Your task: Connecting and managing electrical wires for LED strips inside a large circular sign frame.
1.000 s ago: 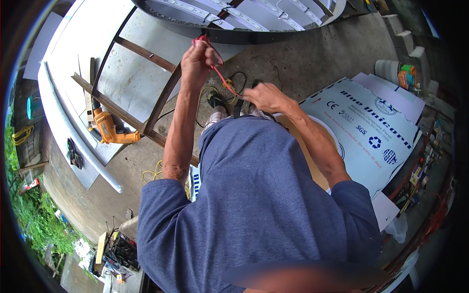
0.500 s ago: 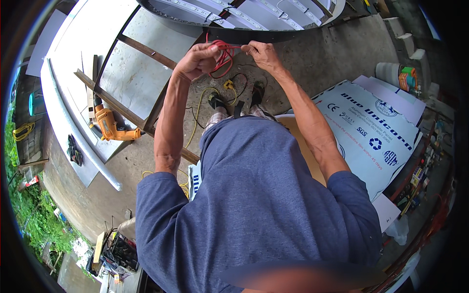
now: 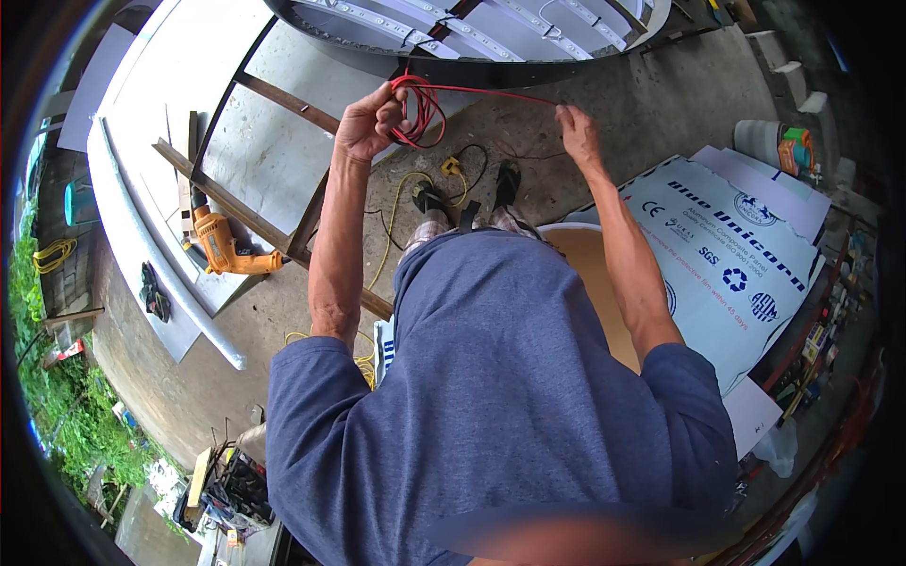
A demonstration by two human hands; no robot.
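Observation:
A loose coil of red wire hangs from my left hand, whose fingers are closed round its loops. One strand runs nearly straight from the coil to my right hand, pinched between thumb and fingers. Beyond that hand a thin end trails down toward the floor, too faint to follow fully. Just past the coil stands a large dark-rimmed sign frame with white LED strips inside it. The wire also reaches up toward the frame's rim.
An orange power drill lies at left, beside a metal bar frame. A yellow cord with a yellow plug crosses the floor near my feet. Printed panel sheets lie at right, next to a tan round-edged surface.
My right hand has moved to the right, drawing out a longer straight length of red wire. My left hand still holds the coil, slightly farther left.

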